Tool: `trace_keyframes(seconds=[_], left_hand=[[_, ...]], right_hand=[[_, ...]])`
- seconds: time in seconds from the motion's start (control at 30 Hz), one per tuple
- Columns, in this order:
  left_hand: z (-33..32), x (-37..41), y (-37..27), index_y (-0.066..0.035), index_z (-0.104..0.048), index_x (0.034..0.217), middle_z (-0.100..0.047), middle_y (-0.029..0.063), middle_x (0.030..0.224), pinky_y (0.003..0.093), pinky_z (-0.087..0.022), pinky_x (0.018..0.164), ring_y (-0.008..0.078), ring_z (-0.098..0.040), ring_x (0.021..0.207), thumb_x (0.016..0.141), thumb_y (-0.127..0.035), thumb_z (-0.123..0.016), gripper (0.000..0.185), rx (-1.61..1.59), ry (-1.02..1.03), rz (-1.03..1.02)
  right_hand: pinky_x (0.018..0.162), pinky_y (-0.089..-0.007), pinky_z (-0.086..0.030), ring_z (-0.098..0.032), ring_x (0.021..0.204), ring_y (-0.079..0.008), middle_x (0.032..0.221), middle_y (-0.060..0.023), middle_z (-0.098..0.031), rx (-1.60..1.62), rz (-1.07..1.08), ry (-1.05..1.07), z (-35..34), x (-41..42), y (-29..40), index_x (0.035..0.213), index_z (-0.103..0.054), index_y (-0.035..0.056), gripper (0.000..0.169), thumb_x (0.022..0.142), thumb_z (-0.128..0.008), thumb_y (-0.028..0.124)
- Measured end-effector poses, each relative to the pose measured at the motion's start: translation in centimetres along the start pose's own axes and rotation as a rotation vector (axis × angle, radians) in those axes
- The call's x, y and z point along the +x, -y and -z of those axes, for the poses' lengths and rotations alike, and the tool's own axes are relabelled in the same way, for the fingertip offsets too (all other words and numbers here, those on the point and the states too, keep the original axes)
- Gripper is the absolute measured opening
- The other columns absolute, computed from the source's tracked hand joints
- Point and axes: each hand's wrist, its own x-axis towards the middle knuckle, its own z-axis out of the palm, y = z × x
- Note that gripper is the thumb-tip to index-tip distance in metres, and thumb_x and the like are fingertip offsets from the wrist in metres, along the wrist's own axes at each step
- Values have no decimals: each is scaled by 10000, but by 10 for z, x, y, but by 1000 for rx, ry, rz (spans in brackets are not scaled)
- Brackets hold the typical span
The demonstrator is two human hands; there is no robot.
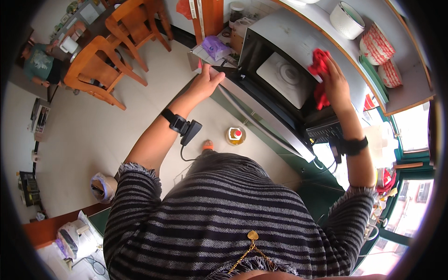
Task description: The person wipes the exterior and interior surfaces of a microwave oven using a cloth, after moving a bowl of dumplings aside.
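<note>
A microwave oven (290, 45) stands before me with its door (259, 108) swung down towards me. My left hand (207, 82) grips the door's far left corner, thumb on the edge. In my right hand (334, 82) is a crumpled red cloth (319, 64), held at the upper right edge of the oven's opening; part of it hangs below my fingers. Inside the cavity lies a pale flat floor plate (285, 75) with round ridges. A long curved handle (252, 117) runs along the door's outer side.
Bowls (377, 43) and a green tray (373, 78) sit on a shelf right of the oven. A purple bag (215, 47) lies at its left. An oil jug (235, 135) stands on the floor below the door. Wooden chairs (101, 70) and another person (40, 64) are at the far left.
</note>
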Motion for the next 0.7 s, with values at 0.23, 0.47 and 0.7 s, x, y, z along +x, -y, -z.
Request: trace_keyframes(seconds=[0.23, 0.47, 0.7], left_hand=[[12, 2, -1, 16, -391, 1199, -618, 207, 960, 391, -473, 807, 340, -617, 919, 852, -460, -631, 636, -91, 69, -96], [18, 6, -1, 8, -395, 1144, -609, 229, 933, 395, -486, 734, 371, -627, 839, 825, -476, -659, 637, -76, 106, -103], [24, 6, -7, -4, -388, 1131, -616, 196, 904, 382, -480, 714, 326, -621, 804, 811, -455, -686, 628, -131, 185, -73]], right_hand=[[1119, -339, -277, -299, 1372, -217, 1505, -66, -283, -440, 462, 203, -80, 92, 70, 1409, -369, 145, 666, 782, -578, 59], [1150, -361, -195, -196, 1411, -209, 1503, -55, -288, -715, 800, 431, -137, 105, 73, 1390, -389, 50, 596, 822, -528, 167], [1104, -351, -292, -361, 1330, -244, 1413, -107, -417, -433, 590, 612, -143, 61, 67, 1301, -483, 40, 517, 786, -515, 64]])
